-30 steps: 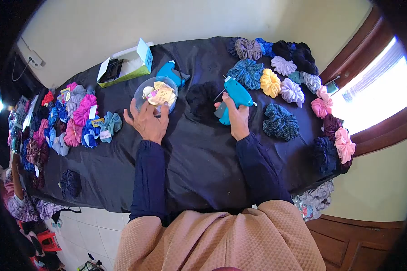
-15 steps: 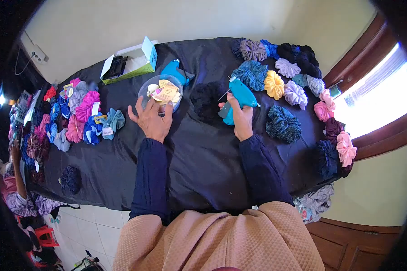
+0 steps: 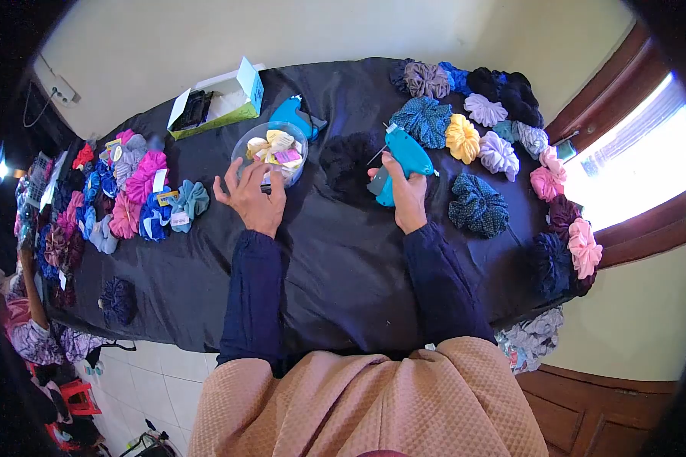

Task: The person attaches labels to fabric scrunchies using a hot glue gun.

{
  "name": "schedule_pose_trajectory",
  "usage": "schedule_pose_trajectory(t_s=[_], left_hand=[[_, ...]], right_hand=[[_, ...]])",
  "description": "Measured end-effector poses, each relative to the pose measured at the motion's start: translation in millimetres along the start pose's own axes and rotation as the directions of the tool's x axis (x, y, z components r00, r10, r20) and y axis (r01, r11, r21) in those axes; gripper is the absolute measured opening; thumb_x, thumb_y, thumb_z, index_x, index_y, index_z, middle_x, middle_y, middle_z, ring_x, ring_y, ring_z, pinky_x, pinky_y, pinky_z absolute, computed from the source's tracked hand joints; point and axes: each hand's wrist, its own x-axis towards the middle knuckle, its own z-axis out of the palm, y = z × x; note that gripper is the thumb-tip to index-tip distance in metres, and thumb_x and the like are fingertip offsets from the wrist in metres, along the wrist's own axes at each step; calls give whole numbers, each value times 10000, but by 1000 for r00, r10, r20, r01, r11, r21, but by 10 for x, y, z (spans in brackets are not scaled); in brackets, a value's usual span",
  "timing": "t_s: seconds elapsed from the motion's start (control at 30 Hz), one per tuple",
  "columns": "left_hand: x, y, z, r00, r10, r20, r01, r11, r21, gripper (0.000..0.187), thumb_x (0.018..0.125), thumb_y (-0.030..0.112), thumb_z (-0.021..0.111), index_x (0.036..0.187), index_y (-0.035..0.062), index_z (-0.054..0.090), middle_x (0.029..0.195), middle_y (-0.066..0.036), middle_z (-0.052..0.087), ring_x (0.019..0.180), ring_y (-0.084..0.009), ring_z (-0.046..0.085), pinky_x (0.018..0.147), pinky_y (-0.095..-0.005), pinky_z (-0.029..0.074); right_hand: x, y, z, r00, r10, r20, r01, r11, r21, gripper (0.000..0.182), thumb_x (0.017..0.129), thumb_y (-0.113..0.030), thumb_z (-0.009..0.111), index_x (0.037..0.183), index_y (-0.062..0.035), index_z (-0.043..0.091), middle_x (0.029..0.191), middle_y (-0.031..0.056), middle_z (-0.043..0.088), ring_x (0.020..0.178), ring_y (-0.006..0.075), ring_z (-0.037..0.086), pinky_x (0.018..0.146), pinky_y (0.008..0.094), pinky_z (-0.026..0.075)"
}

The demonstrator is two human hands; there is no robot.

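My left hand (image 3: pixel 253 196) is over the near rim of a round clear tub (image 3: pixel 303 164), its fingers spread. Cream-coloured items and a pink-and-yellow tag (image 3: pixel 287 156) lie inside the tub. My right hand (image 3: pixel 408 198) is wrapped round a teal tagging gun (image 3: pixel 410 156), whose thin needle points to the left. A black fluffy scrunchie (image 3: pixel 348 161) lies between the tub and the tagging gun. Behind the tub rests a second teal tagging gun (image 3: pixel 291 114). A dark dotted scrunchie (image 3: pixel 478 206) is to the right of my right hand.
Tagged scrunchies (image 3: pixel 142 183) are heaped at the left; more, including a yellow one (image 3: pixel 463 139), line the right side. An open box (image 3: pixel 240 113) stands at the back. One navy scrunchie (image 3: pixel 118 301) lies front left. Another person's arm (image 3: pixel 34 289) shows at the far left.
The cream card at the tub's top is no longer seen there, and the pink-and-yellow tag beneath now shows. My left hand has shifted slightly left. My right hand still holds the tagging gun.
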Motion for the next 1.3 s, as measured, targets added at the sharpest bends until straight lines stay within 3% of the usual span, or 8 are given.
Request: schedule_pose_trajectory(t_s=[0.3,0.53,0.7,0.87,1.07,1.13,1.17,1.3], left_hand=[[-21,-28,19,999,-29,-34,30,999,24,138,818,230,663,928,154,699,1019,27,674,1171,-219,510,1083,-512,173],[43,29,-38,996,12,-93,-13,1000,-3,145,777,224,678,905,163,710,1023,42,661,1191,-242,494,1075,-521,180],[54,227,-110,982,167,89,-158,982,-101,177,811,279,695,910,136,725,997,15,690,1244,-231,467,1101,-510,141],[68,264,-97,972,173,162,-162,984,-77,314,830,410,672,927,120,743,976,7,707,1258,-232,442,1119,-536,89],[60,163,-114,969,133,206,-110,987,-119,311,803,376,690,666,97,685,767,-20,681,1097,-228,526,1090,-529,150],[81,131,-123,970,114,217,-105,993,-55,338,782,354,697,571,101,623,716,-19,660,1050,-223,545,1069,-523,180],[84,136,-151,968,113,222,-112,994,-17,225,783,279,697,637,118,642,754,-6,661,1064,-210,549,1070,-515,192],[84,163,-129,985,146,89,-143,989,-43,164,790,265,693,712,123,667,807,2,680,1071,-209,548,1069,-509,197]], right_hand=[[11,0,-8,1000,23,-7,-23,1000,-13,248,886,-201,675,1039,-12,622,920,60,648,723,170,676,611,287,537],[17,-1,-6,1000,-7,8,7,1000,-28,276,889,-215,680,1058,-7,616,937,66,648,729,176,679,611,292,541],[25,11,-14,1000,14,-2,-14,999,-42,273,892,-213,677,1061,-8,616,944,70,648,724,177,679,610,294,544],[26,-6,0,1000,28,-4,-28,999,-43,273,895,-210,673,1066,-6,613,946,71,647,723,180,682,610,296,546],[14,-17,5,1000,28,3,-28,999,-43,262,896,-203,671,1063,-10,611,940,68,644,728,180,685,611,297,547],[11,-25,22,1000,6,-16,-7,1000,-9,228,881,-203,676,1001,-15,632,870,54,655,711,170,680,605,287,530],[15,-20,22,1000,9,-16,-9,1000,-9,228,881,-203,676,1001,-15,632,870,54,655,711,170,680,605,287,530],[16,-21,15,1000,6,-9,-7,1000,-20,215,881,-203,675,994,-24,632,868,52,654,711,167,679,604,286,528]])
